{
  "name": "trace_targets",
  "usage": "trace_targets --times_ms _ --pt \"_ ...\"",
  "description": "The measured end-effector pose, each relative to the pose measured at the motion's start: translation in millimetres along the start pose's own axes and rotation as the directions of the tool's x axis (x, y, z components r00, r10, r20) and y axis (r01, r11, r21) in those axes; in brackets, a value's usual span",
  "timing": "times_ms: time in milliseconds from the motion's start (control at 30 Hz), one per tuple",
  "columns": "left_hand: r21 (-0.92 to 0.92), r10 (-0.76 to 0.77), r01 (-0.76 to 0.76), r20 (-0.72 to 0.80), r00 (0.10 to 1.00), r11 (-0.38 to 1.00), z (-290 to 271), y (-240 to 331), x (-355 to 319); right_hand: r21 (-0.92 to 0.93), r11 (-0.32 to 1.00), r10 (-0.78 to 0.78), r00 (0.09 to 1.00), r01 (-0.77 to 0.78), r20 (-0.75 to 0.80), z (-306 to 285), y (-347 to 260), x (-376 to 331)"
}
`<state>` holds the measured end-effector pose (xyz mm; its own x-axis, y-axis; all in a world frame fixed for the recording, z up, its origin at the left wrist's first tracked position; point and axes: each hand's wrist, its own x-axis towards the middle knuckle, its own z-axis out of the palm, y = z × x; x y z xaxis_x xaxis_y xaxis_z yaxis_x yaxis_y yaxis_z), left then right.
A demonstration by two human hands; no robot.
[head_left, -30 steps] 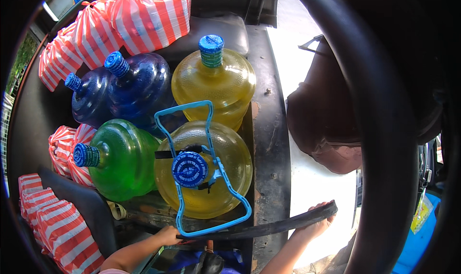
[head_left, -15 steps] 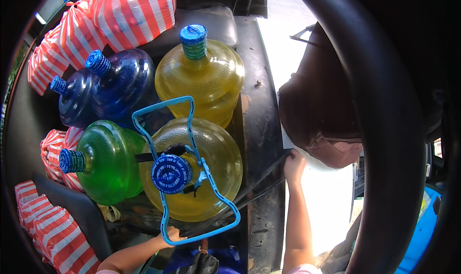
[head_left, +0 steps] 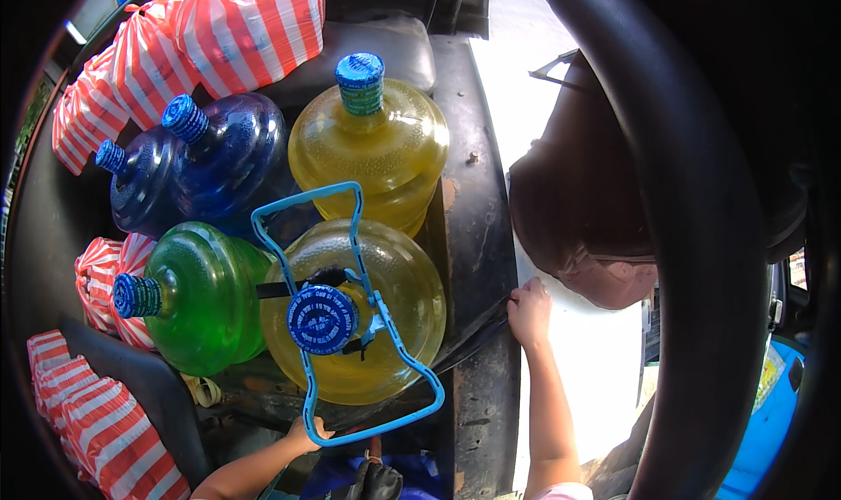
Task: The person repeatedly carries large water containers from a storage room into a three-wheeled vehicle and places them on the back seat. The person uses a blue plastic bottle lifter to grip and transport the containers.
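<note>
My left hand [head_left: 308, 433] is closed beside the lower left corner of a light blue carrying handle [head_left: 354, 198]; what its fingers hold is hidden. At the sill's edge, my right hand [head_left: 530, 314] is closed on the end of a black strap [head_left: 477, 335]. The strap slants down to the left in front of a yellow water jug [head_left: 399, 277]. The handle is clamped round this jug's neck, just below its blue cap [head_left: 321, 320]. A second yellow jug [head_left: 372, 154] stands behind it. A green jug [head_left: 210, 299] lies tilted on its left.
Two dark blue jugs [head_left: 229, 154] lean at the back left. Red-and-white striped bags [head_left: 250, 31] line the left side and back. A dark metal sill [head_left: 469, 176] borders the load. At right are a brown covered seat [head_left: 587, 202] and a thick black curved bar [head_left: 692, 150].
My right hand has moved slightly down and left along the sill, still closed on the strap. My left hand stays beside the handle. The view has shifted a little.
</note>
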<state>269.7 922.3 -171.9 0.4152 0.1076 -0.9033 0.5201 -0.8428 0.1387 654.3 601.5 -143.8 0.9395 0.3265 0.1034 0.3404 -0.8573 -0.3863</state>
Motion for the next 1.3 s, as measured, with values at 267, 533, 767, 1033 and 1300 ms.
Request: trace_targets --times_ms 267,533,767,1033,1300 --pt "-0.095 0.005 -0.015 -0.102 0.995 0.995 -26 36 -33 0.230 0.969 0.165 0.937 -0.095 -0.308 38 -31 94" --pt "-0.044 0.377 -0.384 -0.119 0.919 0.922 -59 81 -40 0.119 0.987 0.147 0.914 -0.110 -0.379 52 -23 211" --pt "-0.251 0.254 -0.348 -0.343 0.905 0.903 -60 96 -33 0.140 0.952 0.302 0.916 -0.274 -0.265 75 -47 264" --pt "-0.229 0.303 -0.576 -0.668 0.680 0.785 -44 84 -11 -0.021 0.980 0.196 0.977 -0.198 -0.083 105 -21 320" --pt "-0.270 0.324 -0.500 -0.501 0.803 0.823 -17 67 12 -0.112 0.988 -0.083 0.972 0.109 0.218 125 27 380"
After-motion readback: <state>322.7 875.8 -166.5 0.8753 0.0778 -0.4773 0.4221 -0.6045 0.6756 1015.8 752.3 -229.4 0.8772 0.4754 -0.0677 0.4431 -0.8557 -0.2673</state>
